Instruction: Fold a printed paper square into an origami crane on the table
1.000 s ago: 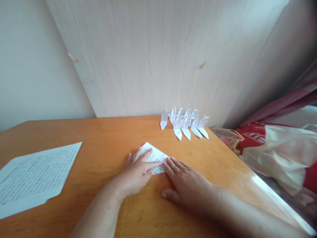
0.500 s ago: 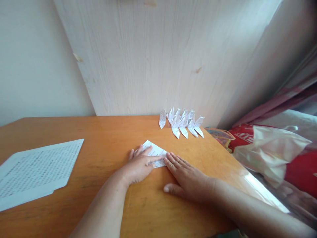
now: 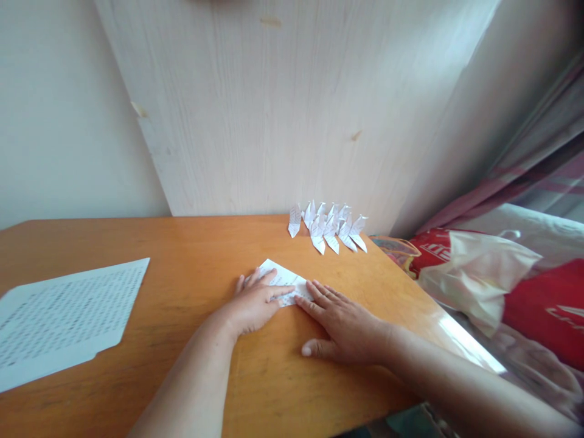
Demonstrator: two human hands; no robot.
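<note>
A small folded sheet of printed paper lies flat on the wooden table, partly covered by my fingers. My left hand rests on its left part, fingers spread and pressing down. From the right, my right hand lays its outstretched fingertips on the paper's right end, with the thumb apart on the tabletop. Neither hand grips anything. Behind them, near the back edge, stand several folded paper figures with printed text, set close together in rows.
On the left of the table lies a stack of printed sheets. A pale wooden board rises behind the table. Past the right edge are a white plastic bag, red bags and a curtain.
My right fingers have spread slightly over the paper's right end, the index finger shifting left. My left hand stays on the paper. The view has shifted a little.
</note>
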